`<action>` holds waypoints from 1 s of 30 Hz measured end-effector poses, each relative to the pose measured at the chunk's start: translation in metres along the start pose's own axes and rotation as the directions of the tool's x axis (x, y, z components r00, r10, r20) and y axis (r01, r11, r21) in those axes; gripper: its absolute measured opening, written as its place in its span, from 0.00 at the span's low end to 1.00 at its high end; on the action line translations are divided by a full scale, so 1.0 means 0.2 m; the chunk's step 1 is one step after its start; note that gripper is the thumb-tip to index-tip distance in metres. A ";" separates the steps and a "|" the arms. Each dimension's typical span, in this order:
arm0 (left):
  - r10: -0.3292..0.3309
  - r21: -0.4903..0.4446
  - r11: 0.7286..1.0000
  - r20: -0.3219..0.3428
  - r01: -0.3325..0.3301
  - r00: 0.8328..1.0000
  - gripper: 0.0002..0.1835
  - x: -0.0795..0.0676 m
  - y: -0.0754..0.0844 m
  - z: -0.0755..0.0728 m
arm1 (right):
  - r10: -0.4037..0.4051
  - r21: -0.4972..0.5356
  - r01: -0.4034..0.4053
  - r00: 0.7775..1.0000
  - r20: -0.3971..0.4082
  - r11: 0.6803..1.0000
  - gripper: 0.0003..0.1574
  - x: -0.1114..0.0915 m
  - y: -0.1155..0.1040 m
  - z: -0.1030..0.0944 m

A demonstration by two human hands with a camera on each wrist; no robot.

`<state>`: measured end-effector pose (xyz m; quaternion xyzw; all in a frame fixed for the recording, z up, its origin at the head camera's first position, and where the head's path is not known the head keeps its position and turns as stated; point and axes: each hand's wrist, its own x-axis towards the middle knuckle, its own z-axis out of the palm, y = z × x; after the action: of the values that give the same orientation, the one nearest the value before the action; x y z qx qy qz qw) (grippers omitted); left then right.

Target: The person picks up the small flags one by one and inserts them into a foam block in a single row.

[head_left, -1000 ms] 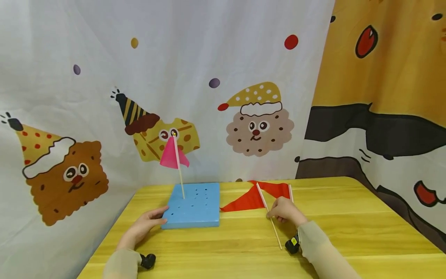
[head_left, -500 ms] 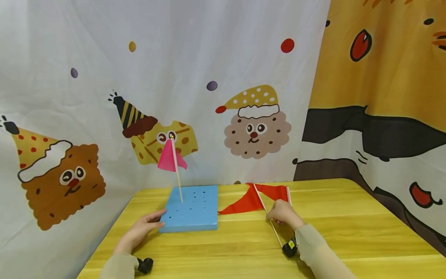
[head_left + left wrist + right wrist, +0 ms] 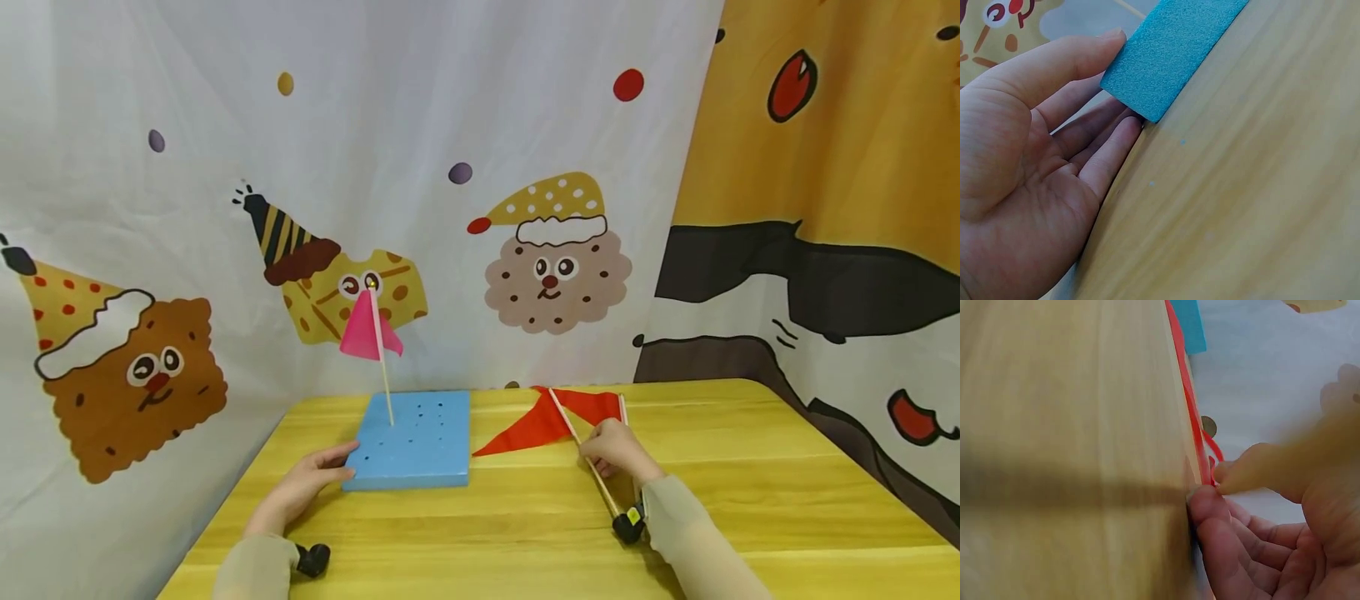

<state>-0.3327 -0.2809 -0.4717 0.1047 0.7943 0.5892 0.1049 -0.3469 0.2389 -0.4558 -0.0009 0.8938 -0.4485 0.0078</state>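
Note:
In the head view, my left hand [image 3: 303, 485] rests against the left edge of a blue foam block [image 3: 438, 458]. Its fingers lie fairly straight along the side, and the left wrist view shows the thumb at the block's corner [image 3: 1154, 69]. A pink flag [image 3: 363, 329] on a thin stick stands in the block, leaning slightly, among several small holes. My right hand [image 3: 617, 446] pinches the stick of a red triangular flag [image 3: 536, 427] between thumb and fingers. In the right wrist view that stick [image 3: 1291, 464] is blurred and rises off the table.
A second red flag [image 3: 596, 406] lies behind the right hand, its stick partly hidden by that hand. Both lie on a yellow wood-grain table [image 3: 480, 542]. Behind it hangs a white curtain [image 3: 420, 100] printed with cartoon biscuits.
The near end of the pinched flag's stick has risen from the table toward the camera. My left hand keeps its place at the block. The head view has shifted slightly.

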 end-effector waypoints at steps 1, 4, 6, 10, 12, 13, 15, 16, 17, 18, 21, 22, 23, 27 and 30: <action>0.000 -0.002 1.000 0.001 0.000 1.000 0.35 0.00 0.00 0.00 | 0.009 0.012 -0.009 1.000 0.004 1.000 0.06 0.00 0.00 -0.01; 0.007 0.007 1.000 -0.003 -0.007 1.000 0.35 0.01 0.01 0.00 | 0.037 0.055 -0.039 0.999 0.024 0.998 0.05 0.02 0.01 -0.02; 0.016 0.015 1.000 -0.009 -0.016 1.000 0.35 0.02 0.01 0.00 | 0.062 0.103 -0.067 0.997 0.053 0.992 0.11 0.03 0.01 -0.03; 0.031 0.017 0.999 -0.013 -0.030 0.999 0.35 0.01 0.01 0.00 | 0.094 0.223 -0.122 0.986 0.135 0.967 0.22 0.04 0.02 -0.04; 0.029 0.010 1.000 -0.005 -0.028 1.000 0.35 0.01 0.01 0.00 | 0.100 0.284 -0.151 0.977 0.186 0.947 0.25 0.05 0.03 -0.04; 0.025 0.002 1.000 -0.003 -0.025 1.000 0.35 0.01 0.01 0.00 | 0.100 0.311 -0.163 0.973 0.209 0.936 0.26 0.05 0.03 -0.04; 0.012 -0.005 1.000 -0.003 -0.012 1.000 0.35 0.00 0.01 0.00 | 0.089 0.361 -0.181 0.963 0.256 0.915 0.25 0.06 0.04 -0.04; 0.006 -0.009 1.000 -0.002 -0.006 1.000 0.35 0.00 0.01 0.00 | 0.083 0.385 -0.188 0.958 0.274 0.904 0.24 0.06 0.04 -0.04; 0.001 -0.006 1.000 -0.003 -0.001 1.000 0.35 -0.01 0.01 0.00 | 0.075 0.407 -0.194 0.954 0.291 0.893 0.23 0.06 0.04 -0.04; -0.003 -0.008 1.000 -0.006 0.003 1.000 0.34 -0.01 0.01 -0.01 | 0.065 0.423 -0.195 0.951 0.302 0.885 0.23 0.07 0.04 -0.05; -0.004 -0.001 1.000 -0.003 0.004 1.000 0.35 -0.01 0.01 -0.01 | 0.041 0.463 -0.194 0.947 0.320 0.865 0.23 0.07 0.04 -0.06; -0.003 -0.001 1.000 -0.002 0.003 1.000 0.35 -0.01 0.01 -0.01 | 0.031 0.472 -0.190 0.945 0.324 0.861 0.23 0.07 0.04 -0.06; 0.000 -0.002 1.000 0.001 0.000 1.000 0.35 0.00 0.01 -0.01 | 0.022 0.478 -0.187 0.944 0.331 0.858 0.23 0.07 0.04 -0.06; 0.007 -0.008 1.000 0.013 -0.007 1.000 0.35 0.00 0.00 -0.01 | -0.014 0.503 -0.173 0.938 0.347 0.846 0.26 0.07 0.02 -0.07; 0.009 -0.011 1.000 0.021 -0.008 1.000 0.35 0.00 0.00 -0.01 | -0.033 0.522 -0.166 0.936 0.350 0.836 0.28 0.06 0.01 -0.08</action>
<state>-0.3338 -0.2818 -0.4715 0.1137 0.7894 0.5929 0.1112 -0.3597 0.2531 -0.4477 -0.0455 0.7134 -0.6757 0.1801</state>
